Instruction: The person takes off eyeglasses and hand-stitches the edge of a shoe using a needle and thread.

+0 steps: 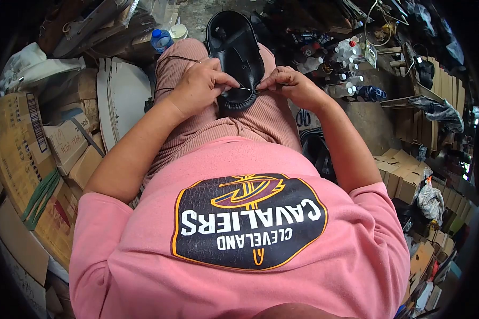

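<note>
A black open shoe, sandal-like [234,34], lies sole down across my lap, with its ridged, gathered-looking end nearest to me. My left hand [207,80] is closed in a pinch over the left side of that end. On the other side, my right hand [290,85] pinches with thumb and forefinger at the shoe's edge. A thin, pale strand shows between the fingertips of both hands. Dark thread [186,57] runs from under my left hand across the trouser leg. What exactly sits in the right fingertips is too small to make out.
Cardboard boxes [18,143] are stacked at the left, beside a pale curved panel [117,95]. A blue-capped bottle [160,40] and a white-lidded tub [179,31] stand beyond my knee. Several plastic bottles [348,64] and more cartons [404,170] are at the right.
</note>
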`<control>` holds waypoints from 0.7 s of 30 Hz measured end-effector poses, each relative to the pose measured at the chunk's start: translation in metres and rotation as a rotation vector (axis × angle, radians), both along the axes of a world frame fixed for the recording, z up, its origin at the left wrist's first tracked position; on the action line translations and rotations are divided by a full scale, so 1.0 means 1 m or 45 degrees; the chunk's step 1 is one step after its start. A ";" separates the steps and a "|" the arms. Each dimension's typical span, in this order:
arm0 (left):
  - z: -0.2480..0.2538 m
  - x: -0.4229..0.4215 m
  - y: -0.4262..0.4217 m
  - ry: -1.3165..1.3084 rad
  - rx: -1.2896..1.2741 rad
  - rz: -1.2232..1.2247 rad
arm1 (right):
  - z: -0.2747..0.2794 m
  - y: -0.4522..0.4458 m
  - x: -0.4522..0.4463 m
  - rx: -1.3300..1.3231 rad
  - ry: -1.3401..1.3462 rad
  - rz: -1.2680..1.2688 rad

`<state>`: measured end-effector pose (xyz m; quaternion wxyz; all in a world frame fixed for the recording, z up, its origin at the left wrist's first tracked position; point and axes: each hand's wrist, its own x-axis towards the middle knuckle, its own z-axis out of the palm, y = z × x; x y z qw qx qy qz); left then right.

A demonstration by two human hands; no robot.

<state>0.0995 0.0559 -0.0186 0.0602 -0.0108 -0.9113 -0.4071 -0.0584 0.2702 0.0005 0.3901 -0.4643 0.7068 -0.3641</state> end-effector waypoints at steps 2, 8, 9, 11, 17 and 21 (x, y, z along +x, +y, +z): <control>0.003 0.000 0.001 0.005 -0.025 -0.006 | -0.001 0.000 -0.001 -0.003 -0.037 0.000; 0.005 -0.005 0.005 -0.006 -0.071 -0.058 | -0.009 0.002 -0.003 -0.055 -0.076 0.008; 0.005 -0.007 0.005 -0.028 -0.072 -0.076 | -0.011 0.003 -0.004 -0.029 -0.113 -0.003; 0.000 -0.015 0.003 -0.018 0.013 -0.110 | -0.014 0.001 -0.006 -0.004 -0.146 -0.009; 0.008 -0.029 0.003 -0.089 0.029 -0.232 | -0.011 -0.002 -0.004 0.019 -0.084 0.041; 0.032 -0.001 0.016 0.087 -0.323 -0.121 | 0.002 0.009 0.013 -0.031 0.181 -0.025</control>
